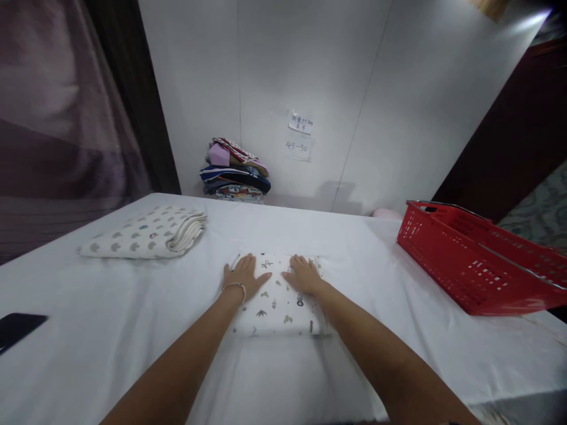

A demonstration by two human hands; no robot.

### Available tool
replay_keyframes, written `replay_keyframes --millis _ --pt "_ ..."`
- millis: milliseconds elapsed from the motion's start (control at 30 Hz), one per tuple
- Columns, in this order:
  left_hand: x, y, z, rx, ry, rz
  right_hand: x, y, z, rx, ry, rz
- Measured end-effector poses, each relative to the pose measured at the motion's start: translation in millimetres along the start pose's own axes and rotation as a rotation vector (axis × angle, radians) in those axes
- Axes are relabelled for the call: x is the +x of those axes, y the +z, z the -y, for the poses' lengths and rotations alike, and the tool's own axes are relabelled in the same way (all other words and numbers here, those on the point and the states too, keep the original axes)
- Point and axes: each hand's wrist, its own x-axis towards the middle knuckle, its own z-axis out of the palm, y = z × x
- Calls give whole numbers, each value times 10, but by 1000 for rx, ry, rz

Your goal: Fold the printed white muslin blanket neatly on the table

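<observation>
Your left hand (244, 276) and right hand (304, 274) lie flat, fingers spread, gripping nothing, on the folded printed cloth (278, 304). Push unevenly and its layers could slide askew on the white tablecloth (110, 330) beneath.

Two paper notes are stuck on the white wall (398, 88) at the back, one right under the other. The lower paper note (298, 147) has numbers written on it by hand. They read "45-50". The upper paper note (300, 122) has two short lines of handwriting in Chinese signs. They are too small and too blurry to read. The notes hang just to the right of a pile of folded clothes (234, 171), which shows no words. Nothing else in view has words or numbers on it.
</observation>
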Motion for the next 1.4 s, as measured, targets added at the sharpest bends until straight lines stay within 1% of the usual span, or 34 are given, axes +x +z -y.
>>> replay_keyframes --millis 167,267,433,533,600,667,700,767,867,967,1033,1100,1167,1267,1333,1400 --pt "-17 -3 -12 7 -3 1 -19 7 -150 -60 104 -66" --pt "-16 -8 -11 5 -7 1 -31 42 -201 -62 108 -56" --pt "0 13 6 -31 -17 3 -35 59 -193 -48 107 -55" --pt "40 30 34 -63 -12 1 -26 18 -178 -28 108 -49" --pt "73 28 67 -94 -2 4 -21 -40 -176 1 107 -15" --pt "86 14 122 -149 14 -1 -41 -104 -191 57 125 13" --pt "77 6 158 -193 18 -16 -68 -127 -207 92 136 7" --pt "14 -7 249 -293 4 -71 -172 -138 -255 180 145 -49" --pt "-197 -8 396 -381 -80 -146 -433 -48 -351 366 153 -159" --pt "-471 -1 496 -428 -180 -152 -738 117 -434 546 209 -245" --pt "-632 -3 517 -465 -227 -147 -923 226 -461 641 231 -292" --pt "-750 -14 512 -482 -256 -141 -1083 314 -452 712 245 -310" --pt "-825 -32 495 -479 -272 -129 -1215 380 -404 741 255 -312" --pt "-877 -72 465 -451 -289 -107 -1345 442 -289 702 243 -336" --pt "-894 -97 435 -437 -309 -100 -1375 456 -227 667 216 -372" --pt "-918 -105 382 -435 -329 -96 -1360 439 -221 672 194 -409"
